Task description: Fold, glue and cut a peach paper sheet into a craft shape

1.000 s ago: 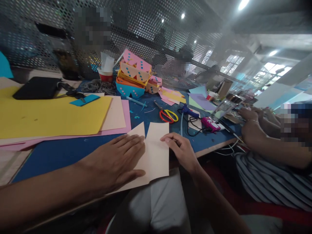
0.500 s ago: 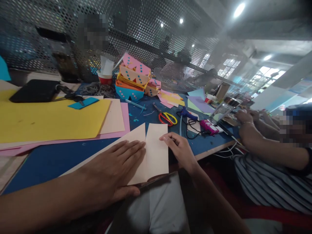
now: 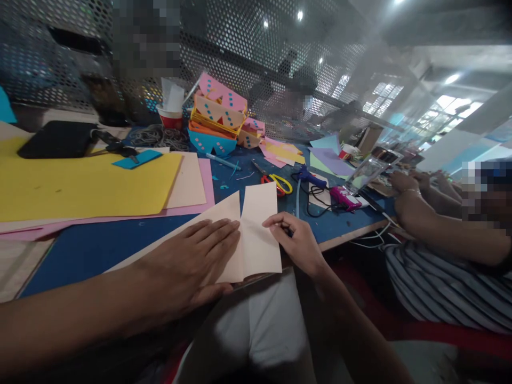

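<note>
A cream sheet of paper (image 3: pixel 260 248) with a crease down it lies at the front edge of the blue table. My left hand (image 3: pixel 192 253) rests flat across the part left of the crease, fingers stretched out. The narrower flap to the right is raised somewhat, and my right hand (image 3: pixel 294 237) pinches its right edge between thumb and fingers. Just behind the paper are scissors (image 3: pixel 282 184) with red and yellow handles, partly covered by the flap.
Yellow paper (image 3: pixel 92 181) over other sheets lies left, with a black pouch (image 3: pixel 58 140) and keys (image 3: pixel 116 145). Folded paper boats (image 3: pixel 218 120) stand behind. Right are a blue glue gun (image 3: pixel 310 176), a pink device (image 3: pixel 344 198), cables, and another person's arm (image 3: pixel 444 224).
The camera view has shifted slightly, so the table things appear a little higher. Both hands keep their places on the paper; the flap's top edge now overlaps the scissors.
</note>
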A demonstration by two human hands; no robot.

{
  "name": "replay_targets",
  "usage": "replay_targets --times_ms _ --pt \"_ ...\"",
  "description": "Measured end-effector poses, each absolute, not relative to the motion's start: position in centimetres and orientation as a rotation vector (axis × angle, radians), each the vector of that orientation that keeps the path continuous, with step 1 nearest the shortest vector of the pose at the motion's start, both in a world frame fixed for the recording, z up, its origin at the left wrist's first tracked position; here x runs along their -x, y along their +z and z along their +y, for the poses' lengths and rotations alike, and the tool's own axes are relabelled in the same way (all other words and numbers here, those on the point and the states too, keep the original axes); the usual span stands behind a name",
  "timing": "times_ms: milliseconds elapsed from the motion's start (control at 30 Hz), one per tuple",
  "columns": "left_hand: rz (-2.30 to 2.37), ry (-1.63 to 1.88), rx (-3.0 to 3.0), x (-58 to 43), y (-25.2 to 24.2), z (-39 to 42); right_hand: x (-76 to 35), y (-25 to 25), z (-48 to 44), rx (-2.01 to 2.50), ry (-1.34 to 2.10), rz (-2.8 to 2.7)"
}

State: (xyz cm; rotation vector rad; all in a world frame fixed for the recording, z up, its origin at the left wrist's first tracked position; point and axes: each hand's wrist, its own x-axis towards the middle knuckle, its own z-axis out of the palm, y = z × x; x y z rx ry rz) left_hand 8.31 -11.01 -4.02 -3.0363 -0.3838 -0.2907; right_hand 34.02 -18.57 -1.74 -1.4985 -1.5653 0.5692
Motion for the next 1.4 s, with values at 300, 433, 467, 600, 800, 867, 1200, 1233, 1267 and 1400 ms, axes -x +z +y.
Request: replay_targets --times_ms 300,433,467,600,800,867,1200,1233,1267,1400 --pt "-0.473 -0.216 3.054 -8.8 -3.3 -11.2 -34.0 -1.7 -18.9 1.544 0.545 -1.568" --pt "-0.444 -0.212 3.058 -8.7 -3.2 -11.3 -34.1 -1.4 -19.2 1.496 0.557 -1.563" --pt "-0.434 -0.215 3.060 -8.7 -3.1 -11.3 -34.1 -1.3 -19.4 1.478 0.564 -1.567" --pt "-0.442 -0.231 3.081 -8.8 -3.1 -11.3 -34.3 -1.2 -19.8 1.439 0.566 -1.587" --pt "-0.485 -0.272 3.097 -9.1 -3.0 -11.3 -34.3 -0.9 -19.4 1.500 0.554 -1.563" --pt "-0.472 -0.285 3.097 -9.1 -3.0 -11.3 -34.3 -0.9 -19.3 1.500 0.563 -1.577" --pt "-0.440 -0.370 3.037 -8.8 -4.1 -11.0 -34.2 -1.8 -19.6 1.586 0.495 -1.567" --pt "-0.441 -0.365 3.038 -8.8 -4.1 -11.0 -34.2 -1.8 -19.6 1.587 0.497 -1.569" --pt "-0.444 -0.358 3.039 -8.8 -4.1 -11.0 -34.2 -1.7 -19.6 1.589 0.498 -1.570" --pt "-0.460 -0.358 3.051 -8.9 -4.1 -11.0 -34.2 -1.6 -19.7 1.594 0.489 -1.578"
